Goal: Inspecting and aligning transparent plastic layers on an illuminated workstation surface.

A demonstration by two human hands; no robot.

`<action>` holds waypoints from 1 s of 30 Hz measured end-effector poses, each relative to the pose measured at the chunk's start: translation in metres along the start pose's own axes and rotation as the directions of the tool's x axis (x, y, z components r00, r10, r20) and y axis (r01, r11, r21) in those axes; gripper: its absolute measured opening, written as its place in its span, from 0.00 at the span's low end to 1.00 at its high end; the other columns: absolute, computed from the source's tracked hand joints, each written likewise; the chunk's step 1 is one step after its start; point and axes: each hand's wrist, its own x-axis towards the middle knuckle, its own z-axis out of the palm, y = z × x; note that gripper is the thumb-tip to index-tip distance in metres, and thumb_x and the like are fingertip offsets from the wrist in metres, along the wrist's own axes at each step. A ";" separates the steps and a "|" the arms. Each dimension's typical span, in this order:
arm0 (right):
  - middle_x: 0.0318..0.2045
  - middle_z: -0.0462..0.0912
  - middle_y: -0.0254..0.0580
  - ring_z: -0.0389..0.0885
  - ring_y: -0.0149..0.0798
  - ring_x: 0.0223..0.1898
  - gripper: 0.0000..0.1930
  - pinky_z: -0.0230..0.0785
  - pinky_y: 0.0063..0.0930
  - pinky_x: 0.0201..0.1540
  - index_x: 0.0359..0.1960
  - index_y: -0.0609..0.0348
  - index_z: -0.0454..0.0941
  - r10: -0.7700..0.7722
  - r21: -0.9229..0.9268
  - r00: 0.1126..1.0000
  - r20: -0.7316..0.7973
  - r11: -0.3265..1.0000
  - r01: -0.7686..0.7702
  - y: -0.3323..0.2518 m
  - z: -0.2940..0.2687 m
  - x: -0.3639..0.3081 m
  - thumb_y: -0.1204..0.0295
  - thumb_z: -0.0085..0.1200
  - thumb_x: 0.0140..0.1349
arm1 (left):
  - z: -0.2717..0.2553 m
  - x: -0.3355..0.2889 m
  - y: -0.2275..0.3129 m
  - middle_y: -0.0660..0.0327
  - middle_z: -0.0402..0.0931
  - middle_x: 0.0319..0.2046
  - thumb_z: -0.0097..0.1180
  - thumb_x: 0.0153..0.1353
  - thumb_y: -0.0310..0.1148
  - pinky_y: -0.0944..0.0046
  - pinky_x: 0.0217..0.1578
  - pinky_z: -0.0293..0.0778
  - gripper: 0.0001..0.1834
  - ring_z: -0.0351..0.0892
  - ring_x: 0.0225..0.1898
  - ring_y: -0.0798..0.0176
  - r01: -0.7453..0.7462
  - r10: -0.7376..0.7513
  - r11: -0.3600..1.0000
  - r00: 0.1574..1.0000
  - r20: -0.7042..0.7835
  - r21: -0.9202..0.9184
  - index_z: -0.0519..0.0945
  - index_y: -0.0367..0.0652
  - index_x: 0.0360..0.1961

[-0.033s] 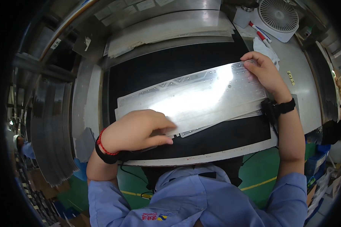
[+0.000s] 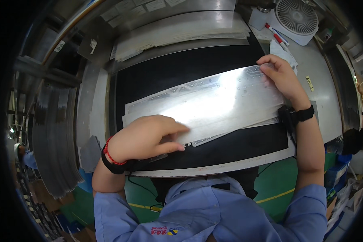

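Smoothing a shiny metal sheet (image 2: 213, 105) on the bench's black mat (image 2: 177, 70): left hand (image 2: 147, 137) pressing flat near the front edge, right hand (image 2: 280, 76) pinching its far right corner; careful alignment seems due.

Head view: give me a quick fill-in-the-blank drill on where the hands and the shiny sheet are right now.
1. The left hand presses flat on the near-left end of the shiny metal sheet, which lies on a ____ mat.
2. The right hand grips the sheet's far-____ corner.
3. A white ____ stands at the bench's far-right corner.

Missing words: black; right; fan
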 end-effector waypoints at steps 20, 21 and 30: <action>0.34 0.78 0.28 0.72 0.21 0.33 0.07 0.66 0.15 0.37 0.44 0.60 0.78 0.030 -0.002 0.999 -0.016 1.000 -0.030 0.004 -0.002 0.001 0.74 0.53 0.67 | 0.014 0.014 0.015 0.57 0.78 0.37 0.69 0.48 0.34 0.54 0.43 0.73 0.20 0.77 0.43 0.50 -0.008 0.027 0.981 0.995 -0.094 0.195 0.76 0.43 0.42; 0.34 0.78 0.28 0.72 0.21 0.33 0.07 0.66 0.15 0.38 0.44 0.60 0.78 0.023 -0.015 1.000 -0.019 1.000 -0.023 0.003 -0.002 0.001 0.74 0.53 0.67 | 0.011 0.015 0.015 0.57 0.78 0.37 0.69 0.48 0.34 0.54 0.43 0.73 0.20 0.77 0.43 0.50 0.026 -0.006 0.981 0.995 -0.104 0.190 0.76 0.43 0.42; 0.37 0.80 0.30 0.74 0.24 0.38 0.08 0.67 0.19 0.44 0.44 0.61 0.79 -0.026 -0.108 0.999 -0.039 0.994 0.022 0.005 -0.002 0.002 0.73 0.54 0.66 | 0.015 0.008 0.010 0.58 0.74 0.31 0.66 0.52 0.33 0.56 0.40 0.71 0.24 0.75 0.38 0.52 -0.072 0.092 0.978 0.991 -0.096 0.198 0.77 0.46 0.52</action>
